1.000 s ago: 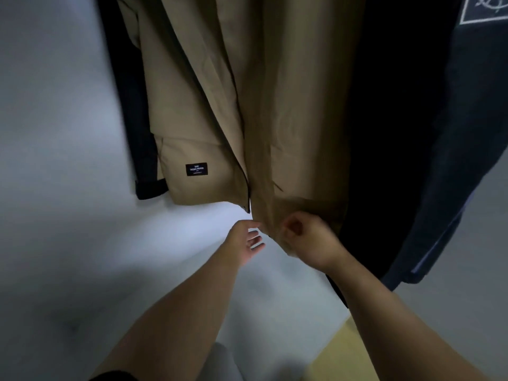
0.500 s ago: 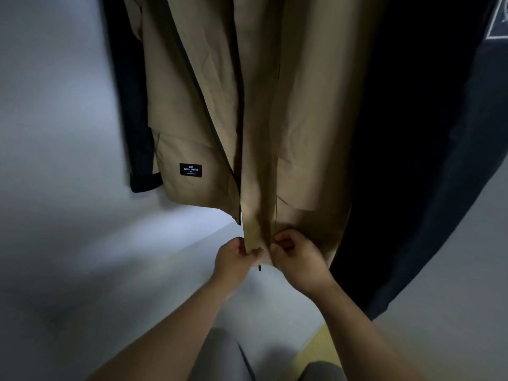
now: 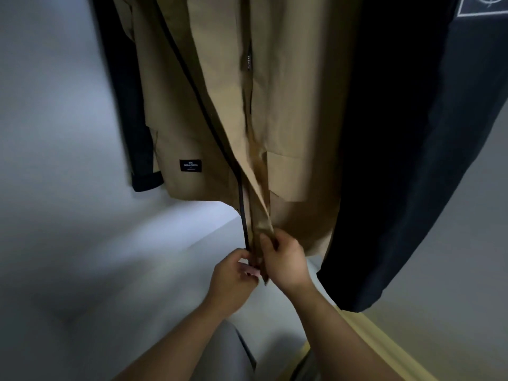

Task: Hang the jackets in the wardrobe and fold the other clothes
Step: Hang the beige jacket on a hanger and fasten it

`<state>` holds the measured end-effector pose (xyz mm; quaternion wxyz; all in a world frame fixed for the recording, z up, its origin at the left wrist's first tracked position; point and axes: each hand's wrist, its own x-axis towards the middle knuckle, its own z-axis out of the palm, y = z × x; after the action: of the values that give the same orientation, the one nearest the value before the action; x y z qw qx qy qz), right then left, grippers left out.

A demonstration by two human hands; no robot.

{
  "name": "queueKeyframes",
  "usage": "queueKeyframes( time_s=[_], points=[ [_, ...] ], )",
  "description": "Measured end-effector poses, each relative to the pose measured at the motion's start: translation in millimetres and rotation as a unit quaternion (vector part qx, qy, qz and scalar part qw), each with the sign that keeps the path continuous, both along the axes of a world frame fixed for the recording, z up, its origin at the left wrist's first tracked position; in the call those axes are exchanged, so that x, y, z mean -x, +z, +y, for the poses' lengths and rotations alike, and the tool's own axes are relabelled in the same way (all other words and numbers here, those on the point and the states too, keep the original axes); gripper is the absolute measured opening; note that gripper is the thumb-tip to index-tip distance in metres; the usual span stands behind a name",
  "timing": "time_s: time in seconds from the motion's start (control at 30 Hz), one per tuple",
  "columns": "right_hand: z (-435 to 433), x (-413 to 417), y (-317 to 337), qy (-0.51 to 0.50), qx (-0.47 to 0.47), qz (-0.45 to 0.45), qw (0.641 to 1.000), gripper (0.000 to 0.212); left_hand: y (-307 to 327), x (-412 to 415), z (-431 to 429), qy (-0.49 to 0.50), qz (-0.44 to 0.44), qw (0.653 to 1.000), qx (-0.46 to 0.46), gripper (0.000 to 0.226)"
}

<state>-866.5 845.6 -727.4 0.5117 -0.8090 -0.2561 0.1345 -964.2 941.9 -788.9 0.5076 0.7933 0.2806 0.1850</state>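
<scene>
A tan jacket [image 3: 209,111] hangs inside the wardrobe, its front open and a small black label low on its left panel. A dark zipper strip [image 3: 242,204] runs down the left front edge. My left hand [image 3: 233,273] pinches the bottom end of that zipper edge. My right hand [image 3: 286,259] grips the bottom of the right front edge, pulled down taut beside the left hand. The two hands almost touch below the hem.
A black garment [image 3: 129,111] hangs behind the tan jacket on the left. A dark navy garment [image 3: 412,149] with a white print hangs close on the right. The pale wardrobe wall [image 3: 55,133] and floor [image 3: 137,270] surround them; a yellowish edge [image 3: 384,342] runs at lower right.
Both hands have come together at the jacket's bottom hem. The left hand, open a second ago, now pinches the zipper edge, and both front edges are drawn down.
</scene>
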Motion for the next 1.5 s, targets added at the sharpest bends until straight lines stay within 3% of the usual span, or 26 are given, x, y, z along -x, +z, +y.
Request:
queueKeyframes(
  time_s=[0.1,0.3,0.43,0.53,0.67,0.77,0.87,1.07,1.2,1.27,1.5],
  points=[
    [-1.6,-5.0,-2.1,-0.011,-0.041,0.077,0.996,0.026,5.3,1.4,8.5,0.054,-0.006,0.999,0.009,0.025],
    [-3.2,-5.1,-4.3,-0.002,-0.072,0.187,0.98,0.025,51.8,-18.4,21.1,0.043,-0.033,0.998,0.032,0.048],
    [-6.7,-6.2,-12.1,0.011,-0.05,0.247,0.968,0.024,82.2,-41.6,28.5,0.039,-0.052,0.997,0.04,0.039],
    [-7.6,-7.0,-18.7,-0.032,-0.027,0.252,0.967,0.03,97.2,-53.5,29.2,0.036,-0.022,0.999,0.021,0.065],
    [-10.8,-0.7,-34.3,-0.108,0.016,0.227,0.968,0.027,104.2,-65.6,27.4,0.071,-0.006,0.997,0.017,0.07],
    [-10.2,12.2,-48.3,-0.133,0.0,0.343,0.93,0.032,105.5,-74.1,22.1,0.08,-0.006,0.997,0.022,0.073],
    [-10.5,26.0,-55.4,-0.102,-0.035,0.466,0.878,0.025,107.7,-80.4,18.4,0.085,-0.003,0.996,0.01,0.073],
    [-4.3,38.2,-65.4,-0.13,-0.103,0.464,0.87,0.018,105.7,-85.0,13.3,0.08,0.001,0.997,0.003,0.071],
    [-5.7,40.1,-62.4,-0.127,-0.189,0.557,0.799,0.016,106.4,-83.2,12.6,0.081,-0.005,0.997,-0.013,0.07],
    [-6.4,41.9,-62.0,-0.123,-0.211,0.571,0.784,0.018,107.7,-83.2,13.4,0.084,-0.011,0.996,-0.028,0.071],
    [-17.0,48.9,-66.3,-0.111,-0.203,0.553,0.8,0.02,107.7,-82.8,12.6,0.092,-0.002,0.995,-0.035,0.071]
  ],
)
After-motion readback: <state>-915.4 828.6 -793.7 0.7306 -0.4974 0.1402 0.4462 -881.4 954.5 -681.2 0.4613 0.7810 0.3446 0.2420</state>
